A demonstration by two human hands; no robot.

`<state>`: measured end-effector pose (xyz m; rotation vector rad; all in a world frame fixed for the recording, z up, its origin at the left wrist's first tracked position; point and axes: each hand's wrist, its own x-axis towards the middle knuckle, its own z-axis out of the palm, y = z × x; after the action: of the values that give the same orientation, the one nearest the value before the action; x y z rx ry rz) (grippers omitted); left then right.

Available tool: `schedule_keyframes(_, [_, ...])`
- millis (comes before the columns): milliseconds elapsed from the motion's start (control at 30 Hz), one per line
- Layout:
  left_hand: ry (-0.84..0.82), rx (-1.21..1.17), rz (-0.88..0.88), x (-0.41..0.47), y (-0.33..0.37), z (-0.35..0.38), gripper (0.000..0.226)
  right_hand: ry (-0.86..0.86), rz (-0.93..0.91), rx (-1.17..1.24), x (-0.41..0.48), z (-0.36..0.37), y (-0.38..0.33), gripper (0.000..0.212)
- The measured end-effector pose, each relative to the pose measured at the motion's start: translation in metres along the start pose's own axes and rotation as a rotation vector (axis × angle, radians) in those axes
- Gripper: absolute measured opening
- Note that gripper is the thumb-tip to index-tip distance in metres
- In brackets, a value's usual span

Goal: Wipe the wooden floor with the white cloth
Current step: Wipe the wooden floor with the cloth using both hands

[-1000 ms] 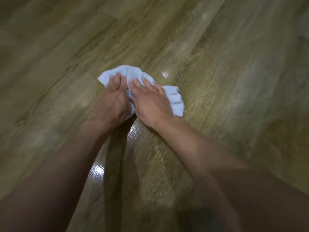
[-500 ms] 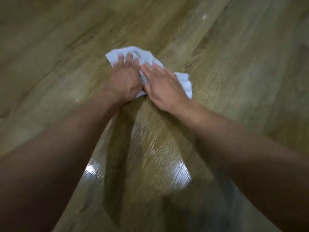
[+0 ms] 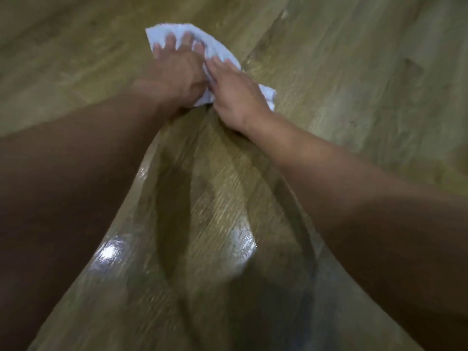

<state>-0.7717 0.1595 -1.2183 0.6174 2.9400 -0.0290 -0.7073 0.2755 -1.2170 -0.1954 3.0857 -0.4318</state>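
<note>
The white cloth (image 3: pixel 217 49) was seen lying bunched on the wooden floor (image 3: pixel 354 72), toward the top of the view and far out from the body, with both arms stretched to reach it. It was held down by the left hand (image 3: pixel 174 72) and the right hand (image 3: pixel 236 91), which were set side by side, touching or nearly so. The fingers (image 3: pixel 170 43) of the left hand were laid straight and slightly apart across the far part of the cloth, their tips short of its far edge. The fingers (image 3: pixel 221 64) of the right hand were laid straight and close together on the nearer right part, and a corner of the cloth was left showing beyond that hand's outer edge. Nothing was seen to be clamped or pinched. Where the thumbs lay could not be told, since a fold of cloth was gathered between the two hands.

The step in hand was judged to be a wiping stroke, at or near its far reach. Bright patches (image 3: pixel 109 252) were seen on the boards between the forearms, which could be taken as damp or simply as glare. For the next move, flat and even pressure through both palms would be called for, with the cloth drawn along the boards over a neighbouring strip, and the loose corner would need to be minded so that it is not rolled under
</note>
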Motion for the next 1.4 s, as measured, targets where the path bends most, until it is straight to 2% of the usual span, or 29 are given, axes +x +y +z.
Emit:
schedule_keyframes(133, [-0.111, 0.058, -0.022, 0.036, 0.011, -0.007, 0.064, -0.025, 0.135, 0.081, 0.036, -0.008, 0.008, 0.056])
schedule_keyframes(233, [0.024, -0.043, 0.032, 0.014, 0.03, -0.006, 0.055, 0.015, 0.174, 0.098, -0.003, -0.008, 0.013, 0.064])
schedule_keyframes(333, [0.038, 0.043, 0.2, -0.017, 0.073, 0.007, 0.068, 0.066, 0.13, 0.078, -0.064, -0.009, 0.046, 0.052])
schedule_keyframes(433, [0.055, -0.068, 0.11, -0.006, 0.09, 0.008, 0.065, 0.05, 0.053, 0.066, -0.062, -0.019, 0.077, 0.047])
schedule_keyframes(567, [-0.092, -0.03, 0.07, 0.03, 0.099, -0.006, 0.066, 0.122, 0.162, 0.135, -0.022, -0.023, 0.085, 0.039])
schedule_keyframes(633, [-0.119, -0.026, 0.104, 0.026, 0.106, -0.011, 0.063, 0.118, 0.182, 0.125, -0.033, -0.025, 0.086, 0.039])
schedule_keyframes(700, [-0.075, -0.019, 0.179, -0.001, 0.116, -0.009, 0.06, 0.148, 0.179, 0.122, -0.068, -0.023, 0.087, 0.039])
schedule_keyframes(767, [-0.031, 0.009, 0.258, -0.035, 0.136, -0.004, 0.067, 0.175, 0.2, 0.116, -0.117, -0.017, 0.09, 0.043])
schedule_keyframes(833, [-0.026, 0.012, 0.28, -0.053, 0.153, -0.001, 0.074, 0.142, 0.206, 0.111, -0.145, -0.017, 0.103, 0.046])
schedule_keyframes(967, [-0.08, -0.102, 0.188, -0.023, 0.164, -0.006, 0.06, 0.045, 0.219, 0.091, -0.11, -0.035, 0.131, 0.048])
schedule_keyframes(1067, [-0.158, -0.16, 0.137, -0.01, 0.174, -0.017, 0.063, 0.136, 0.369, 0.155, -0.094, -0.043, 0.12, 0.045])
schedule_keyframes(1167, [-0.121, -0.138, 0.219, -0.039, 0.181, -0.018, 0.06, 0.122, 0.363, 0.125, -0.142, -0.039, 0.098, 0.053])
schedule_keyframes(1267, [-0.065, -0.111, 0.303, -0.09, 0.194, 0.001, 0.062, 0.087, 0.322, 0.155, -0.208, -0.034, 0.09, 0.052])
schedule_keyframes(1400, [-0.106, -0.182, 0.241, -0.108, 0.203, 0.0, 0.061, -0.074, 0.361, 0.247, -0.209, -0.048, 0.101, 0.05])
